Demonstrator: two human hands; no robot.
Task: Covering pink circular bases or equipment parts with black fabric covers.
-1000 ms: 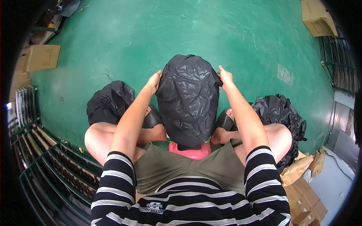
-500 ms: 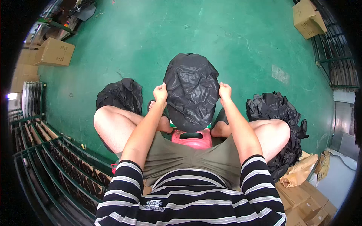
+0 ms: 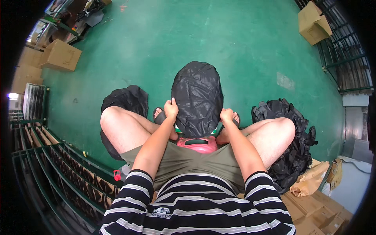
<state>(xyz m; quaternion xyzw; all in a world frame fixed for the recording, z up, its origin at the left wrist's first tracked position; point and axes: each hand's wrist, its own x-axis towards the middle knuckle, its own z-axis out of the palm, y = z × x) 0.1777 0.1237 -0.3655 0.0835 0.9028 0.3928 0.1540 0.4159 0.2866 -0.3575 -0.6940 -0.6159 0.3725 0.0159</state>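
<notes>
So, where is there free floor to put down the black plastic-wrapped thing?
The green floor ahead of the black plastic-wrapped bundle is bare, bordered by the brown cardboard box far left and another cardboard box far right. Beside the knees it is crowded: a black bag left, crumpled black plastic right.

Black-and-white striped long-sleeved top (image 3: 196, 207) with a small chest emblem; olive-green shorts (image 3: 188, 162); dark open-toed sandals (image 3: 159, 116); bare forearms, sleeves pushed up.

Warehouse: green floor (image 3: 219, 35), cardboard boxes (image 3: 58, 55), racks (image 3: 344, 58)
</notes>
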